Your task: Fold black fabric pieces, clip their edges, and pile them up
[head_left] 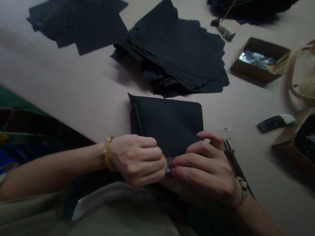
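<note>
A black folded sheet (169, 119) lies at the table's front edge, its left side curled up. My left hand (140, 160) is closed in a fist over its lower edge, around something mostly hidden, with a yellowish bit showing by the thumb. Against it, my right hand (207, 167) pinches a small greyish piece (169, 166) at the sheet's lower edge, thumb and forefinger together, the other fingers resting over the sheet's right side. A thin dark tool (234, 163) lies on the table, partly behind my right hand.
Two piles of black sheets (180, 51) (80, 17) lie beyond. At the right are a small box (280, 53) of shiny pieces, a tube (227, 31), a round basket (293, 66), a dark tube (274, 123) and a carton (288, 139) of black pieces.
</note>
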Tool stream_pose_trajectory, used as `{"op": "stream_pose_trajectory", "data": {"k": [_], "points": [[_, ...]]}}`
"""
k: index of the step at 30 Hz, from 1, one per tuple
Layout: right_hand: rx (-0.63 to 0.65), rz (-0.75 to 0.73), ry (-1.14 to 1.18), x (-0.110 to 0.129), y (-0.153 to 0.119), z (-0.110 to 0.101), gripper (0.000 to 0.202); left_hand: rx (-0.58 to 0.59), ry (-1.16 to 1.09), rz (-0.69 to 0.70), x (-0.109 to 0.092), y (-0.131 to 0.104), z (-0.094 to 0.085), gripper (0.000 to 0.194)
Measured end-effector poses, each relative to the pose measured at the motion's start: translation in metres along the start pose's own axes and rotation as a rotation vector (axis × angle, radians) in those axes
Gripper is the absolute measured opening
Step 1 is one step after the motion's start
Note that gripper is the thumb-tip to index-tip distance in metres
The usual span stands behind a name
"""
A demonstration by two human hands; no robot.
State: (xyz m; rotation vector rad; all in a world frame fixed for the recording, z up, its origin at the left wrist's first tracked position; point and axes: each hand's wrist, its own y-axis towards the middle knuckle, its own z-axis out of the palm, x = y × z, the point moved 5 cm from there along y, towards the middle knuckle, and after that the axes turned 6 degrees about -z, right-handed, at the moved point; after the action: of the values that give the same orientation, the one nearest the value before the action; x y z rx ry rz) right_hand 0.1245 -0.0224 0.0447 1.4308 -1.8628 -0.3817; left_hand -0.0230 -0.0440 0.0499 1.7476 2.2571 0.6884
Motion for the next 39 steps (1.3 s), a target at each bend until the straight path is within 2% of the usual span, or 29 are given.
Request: {"op": "stream_pose_trajectory", "data": {"k": [4,10,17,19,22,25,28,32,35,39], "points": [[0.038,-0.005,0.050,0.000,-0.001,0.003,0.011,-0.003,-0.044,0.156,-0.001,0.004,-0.001,0.025],[0.037,-0.002,0.129,-0.001,0.001,-0.001,0.009,-0.104,-0.051,0.214,-0.002,0.005,-0.002,0.025],[0.056,-0.018,0.043,0.003,0.001,-0.004,0.012,-0.118,0.029,-0.054,0.004,-0.004,0.000,0.015],[0.044,-0.015,0.038,0.003,0.001,-0.003,0.012,-0.116,0.034,-0.081,0.003,-0.005,-0.001,0.016],[0.006,-0.010,0.087,0.001,0.001,-0.004,0.010,-0.132,0.013,-0.049,0.001,-0.005,-0.003,0.020],[-0.019,-0.015,0.132,-0.001,0.000,-0.006,0.006,-0.191,-0.057,-0.115,0.003,-0.005,-0.006,0.025],[-0.051,-0.005,0.135,-0.002,-0.001,-0.010,0.006,-0.250,-0.178,-0.258,0.005,-0.007,-0.006,0.025],[-0.070,0.001,0.137,-0.002,-0.001,-0.014,0.008,-0.390,-0.323,-0.431,0.000,-0.013,0.002,0.019],[-0.074,-0.003,0.128,-0.003,-0.001,-0.014,0.010,-0.491,-0.352,-0.535,-0.007,-0.018,0.012,0.012],[-0.075,0.000,0.130,-0.004,-0.001,-0.013,0.011,-0.540,-0.312,-0.542,-0.013,-0.021,0.018,0.014]]}}
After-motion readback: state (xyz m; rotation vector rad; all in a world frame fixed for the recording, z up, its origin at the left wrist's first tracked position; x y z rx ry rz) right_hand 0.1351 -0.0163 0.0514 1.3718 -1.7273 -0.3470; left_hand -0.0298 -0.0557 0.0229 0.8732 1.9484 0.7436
